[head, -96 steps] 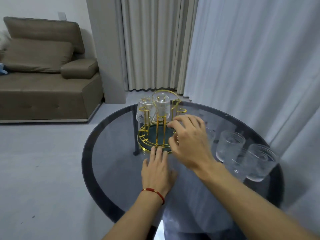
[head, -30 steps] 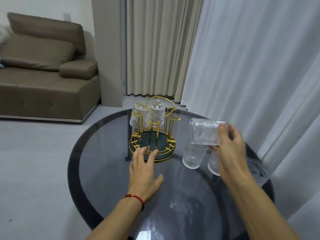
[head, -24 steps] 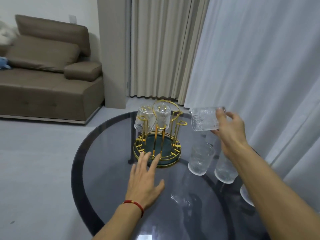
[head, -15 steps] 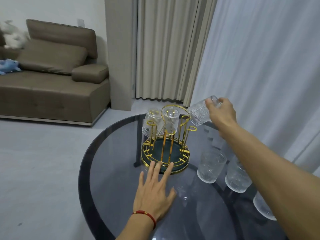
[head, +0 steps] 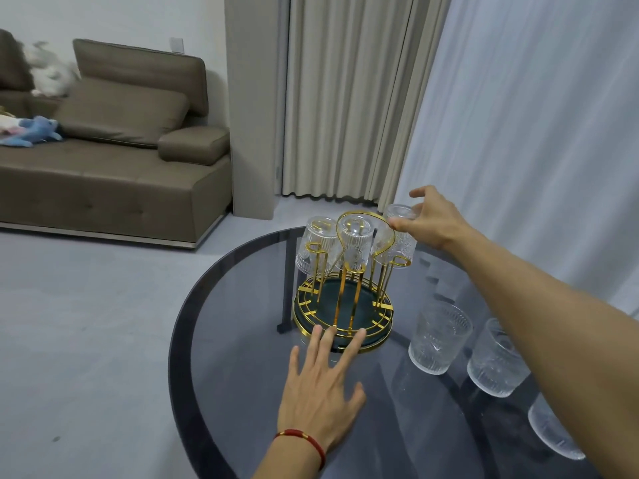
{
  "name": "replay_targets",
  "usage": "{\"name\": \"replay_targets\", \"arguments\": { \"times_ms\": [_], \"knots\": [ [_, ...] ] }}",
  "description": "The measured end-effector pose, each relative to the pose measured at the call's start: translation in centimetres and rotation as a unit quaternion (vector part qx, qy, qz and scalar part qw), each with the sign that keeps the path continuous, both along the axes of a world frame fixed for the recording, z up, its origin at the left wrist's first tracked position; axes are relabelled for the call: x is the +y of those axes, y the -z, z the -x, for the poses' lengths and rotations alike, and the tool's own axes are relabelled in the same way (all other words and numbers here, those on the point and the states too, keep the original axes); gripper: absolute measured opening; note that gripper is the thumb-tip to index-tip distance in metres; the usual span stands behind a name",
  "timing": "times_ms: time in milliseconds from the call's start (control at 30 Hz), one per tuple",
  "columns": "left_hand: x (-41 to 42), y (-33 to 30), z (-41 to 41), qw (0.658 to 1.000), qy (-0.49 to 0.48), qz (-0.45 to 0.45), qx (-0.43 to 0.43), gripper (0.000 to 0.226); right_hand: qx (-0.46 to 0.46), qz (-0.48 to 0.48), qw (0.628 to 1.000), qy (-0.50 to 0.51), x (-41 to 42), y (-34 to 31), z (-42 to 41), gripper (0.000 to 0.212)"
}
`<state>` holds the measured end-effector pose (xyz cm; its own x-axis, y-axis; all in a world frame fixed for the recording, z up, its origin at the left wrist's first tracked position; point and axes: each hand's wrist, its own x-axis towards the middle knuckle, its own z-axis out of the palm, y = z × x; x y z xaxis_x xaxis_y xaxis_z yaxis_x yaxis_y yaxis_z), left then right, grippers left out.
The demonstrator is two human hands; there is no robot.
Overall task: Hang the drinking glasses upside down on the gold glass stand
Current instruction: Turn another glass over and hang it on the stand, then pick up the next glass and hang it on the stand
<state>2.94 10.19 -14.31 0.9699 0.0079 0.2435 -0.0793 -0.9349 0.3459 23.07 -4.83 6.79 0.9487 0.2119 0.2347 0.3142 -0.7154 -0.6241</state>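
The gold glass stand (head: 343, 314) stands on the round dark glass table (head: 242, 340), with two ribbed glasses (head: 316, 248) (head: 356, 242) upside down on its back prongs. My right hand (head: 434, 221) grips the base of a third glass (head: 397, 242), upside down over the stand's right prong. My left hand (head: 323, 388) lies flat on the table with spread fingers, its fingertips touching the stand's front rim. Three more glasses stand upright to the right: one near the stand (head: 439, 337), one beyond it (head: 496, 359), one at the table's edge (head: 553, 430).
White sheer curtains (head: 536, 133) hang close behind the table on the right, beige drapes (head: 345, 98) behind the stand. A brown sofa (head: 114, 160) with soft toys stands at the left across a grey floor.
My right hand picked a glass from the table's right side, turned it over and carried it left onto the stand. My left hand stayed at the stand's base.
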Motion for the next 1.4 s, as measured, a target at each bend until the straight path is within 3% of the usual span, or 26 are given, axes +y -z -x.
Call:
{"name": "replay_targets", "arguments": {
  "times_ms": [233,567,633,767,833,933,1033,1100,1200,1300,1400],
  "knots": [
    [-0.1,0.1,-0.1,1.000,0.000,0.011,-0.006,0.082,0.078,-0.045,0.993,-0.073,-1.0,1.6,-1.0,0.081],
    [0.0,0.3,-0.2,1.000,-0.004,0.002,-0.014,0.080,0.081,0.016,0.989,-0.127,-1.0,3.1,-1.3,0.083],
    [0.0,0.3,-0.3,1.000,-0.007,-0.002,-0.013,0.078,0.060,0.026,0.992,-0.105,-1.8,3.1,-0.4,0.076],
    [-0.2,0.4,-0.3,0.999,-0.019,-0.026,-0.007,0.076,-0.064,0.052,0.996,-0.044,-4.9,4.5,3.6,0.054],
    [-0.3,0.2,-0.2,0.999,-0.027,-0.046,-0.004,0.074,-0.104,0.166,0.980,-0.030,-6.2,5.7,6.2,0.061],
    [-0.9,-0.5,0.2,0.998,-0.035,-0.051,0.009,0.074,-0.053,0.439,0.897,-0.015,-7.3,7.8,9.0,0.103],
    [-1.8,-1.8,0.9,0.999,-0.034,-0.016,-0.015,0.074,-0.027,0.526,0.850,-0.004,-7.7,9.4,10.0,0.107],
    [-2.6,-2.6,1.5,0.998,-0.028,0.011,-0.046,0.072,-0.024,0.511,0.859,0.009,-7.6,9.9,10.2,0.093],
    [-4.0,-3.7,2.3,0.994,-0.002,0.065,-0.092,0.068,-0.013,0.417,0.908,0.020,-7.5,9.8,10.6,0.083],
    [-5.1,-4.4,3.1,0.973,0.036,0.183,-0.136,0.056,-0.025,0.259,0.965,-0.001,-7.1,9.7,12.4,0.087],
    [-5.8,-5.6,3.5,0.929,0.013,0.349,-0.119,0.050,-0.060,0.105,0.992,-0.024,-6.7,10.2,15.4,0.087]
  ]
}}
